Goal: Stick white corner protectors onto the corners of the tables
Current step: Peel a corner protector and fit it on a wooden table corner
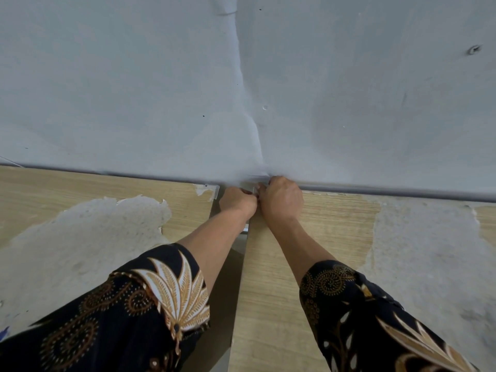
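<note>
Both arms outstretched, left hand (237, 201), right hand (280, 198), fingers curled, pinching corner protector (248, 189).

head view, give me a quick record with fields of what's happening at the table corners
left table: wood-look top, large peeled patch
right table: wood-look top, peeled toward the right
fitted protector: on the left table's far right corner
new protector: pale, at the right table's far left corner, mostly hidden
left hand: over the gap between the tables, fingers curled on the new protector
right hand: above the right table, fingers curled on the same piece
wall: grey, behind both tables
</note>
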{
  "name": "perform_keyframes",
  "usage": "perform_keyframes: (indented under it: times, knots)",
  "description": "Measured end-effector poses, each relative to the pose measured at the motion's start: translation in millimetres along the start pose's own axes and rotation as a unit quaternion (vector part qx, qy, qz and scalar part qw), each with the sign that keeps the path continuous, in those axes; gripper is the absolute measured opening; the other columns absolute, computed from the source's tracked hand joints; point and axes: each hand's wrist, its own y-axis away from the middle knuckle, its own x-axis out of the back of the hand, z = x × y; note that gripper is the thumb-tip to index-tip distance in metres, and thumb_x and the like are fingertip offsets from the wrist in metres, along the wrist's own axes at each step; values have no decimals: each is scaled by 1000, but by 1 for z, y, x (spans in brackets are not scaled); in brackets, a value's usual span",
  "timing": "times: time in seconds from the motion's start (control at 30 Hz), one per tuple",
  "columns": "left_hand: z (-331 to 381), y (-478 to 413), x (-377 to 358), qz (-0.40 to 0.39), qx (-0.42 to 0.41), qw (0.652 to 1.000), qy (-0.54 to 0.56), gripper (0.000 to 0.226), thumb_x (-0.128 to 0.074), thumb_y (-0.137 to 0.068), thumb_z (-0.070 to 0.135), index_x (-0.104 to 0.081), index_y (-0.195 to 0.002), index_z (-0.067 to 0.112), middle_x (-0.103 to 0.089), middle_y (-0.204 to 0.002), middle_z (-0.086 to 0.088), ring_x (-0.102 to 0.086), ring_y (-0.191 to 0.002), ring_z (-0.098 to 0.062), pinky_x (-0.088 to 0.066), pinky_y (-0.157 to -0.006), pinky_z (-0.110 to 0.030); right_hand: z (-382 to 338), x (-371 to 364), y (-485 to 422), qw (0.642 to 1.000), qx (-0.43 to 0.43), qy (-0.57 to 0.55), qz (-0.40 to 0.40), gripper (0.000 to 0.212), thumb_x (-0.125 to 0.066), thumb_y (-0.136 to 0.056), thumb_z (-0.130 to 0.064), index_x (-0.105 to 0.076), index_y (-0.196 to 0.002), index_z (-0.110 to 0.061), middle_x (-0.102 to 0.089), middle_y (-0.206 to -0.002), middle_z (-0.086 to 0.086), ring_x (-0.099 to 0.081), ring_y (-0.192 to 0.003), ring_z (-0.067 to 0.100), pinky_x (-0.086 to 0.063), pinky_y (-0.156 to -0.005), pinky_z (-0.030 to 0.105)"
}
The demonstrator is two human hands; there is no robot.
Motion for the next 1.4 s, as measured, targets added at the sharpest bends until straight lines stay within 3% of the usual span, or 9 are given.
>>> perform_keyframes:
  times: [0.23,0.5,0.83,0.97,1.13,1.4]
  knots:
    - [1,1,0,-2,-5,1000,-7,27,-63,-96,35,-77,-95,12,-73,-100,-7,-63,-85,-22,-45,-68,-28,-2,4,0,1000,-12,6,-1,33,-60,-98,-39,-70,-91,-9,-72,-89,7,-70,-82,23,-44,-60,26]
    - [0,-1,0,0,-9,1000,-11,22,-65,-94,28,-77,-102,12,-73,-106,-7,-64,-91,-23,-46,-72,-28,-1,2,-1,1000,-8,-5,7,33,-57,-99,-36,-72,-92,-8,-72,-87,8,-70,-80,24,-52,-63,29]
    - [-1,-5,0,0,-3,1000,-17,18,-65,-94,26,-77,-99,14,-73,-103,-7,-64,-89,-23,-46,-67,-27,2,5,-2,1000,4,-6,-2,33,-56,-101,-36,-72,-92,-8,-72,-86,9,-70,-78,24,-47,-60,27]
    - [-2,-7,-1,-1,-3,1000,-5,25,-66,-92,36,-78,-94,15,-74,-99,-7,-68,-92,-25,-53,-73,-29,3,4,-2,1000,4,5,-1,33,-57,-101,-36,-72,-88,-9,-72,-83,7,-62,-68,20,-41,-58,25]
    - [-4,-6,0,-14,10,1000,26,32,-70,-87,50,-76,-79,19,-75,-87,-3,-72,-82,-24,-62,-79,-37,3,2,-3,1000,1,-3,4,30,-57,-100,-33,-72,-90,-10,-72,-85,7,-68,-75,21,-43,-59,25]
    - [-1,-7,8,-50,6,998,35,7,-70,-83,20,-75,-86,16,-75,-91,-6,-71,-86,-27,-62,-80,-43,4,0,-2,1000,13,8,1,31,-54,-102,-32,-71,-98,-7,-73,-94,10,-71,-87,25,-49,-66,28]
